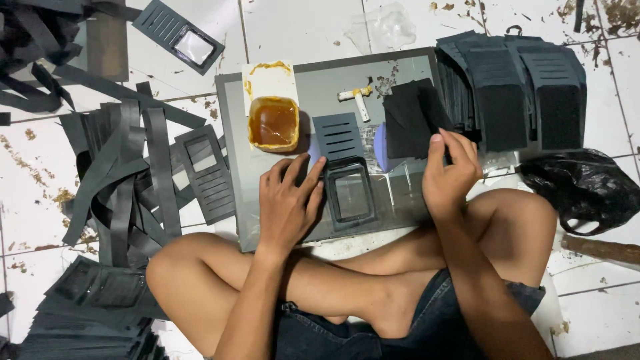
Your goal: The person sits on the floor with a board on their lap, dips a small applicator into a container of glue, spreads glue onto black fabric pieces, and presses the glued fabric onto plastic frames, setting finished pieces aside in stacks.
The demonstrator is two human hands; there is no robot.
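While the left grip (288,200) lies flat, grasping nothing, pressing the windowed panel (347,177) just beside it, and the right grip (450,170) pinches a black sheet (407,117), nearby glue (274,122) could smear.

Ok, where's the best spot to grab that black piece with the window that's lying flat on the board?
Probably the slotted upper end of the black window piece: it lies flat and the left hand presses its lower left edge. Come from the free right side, sliding fingers under that edge.
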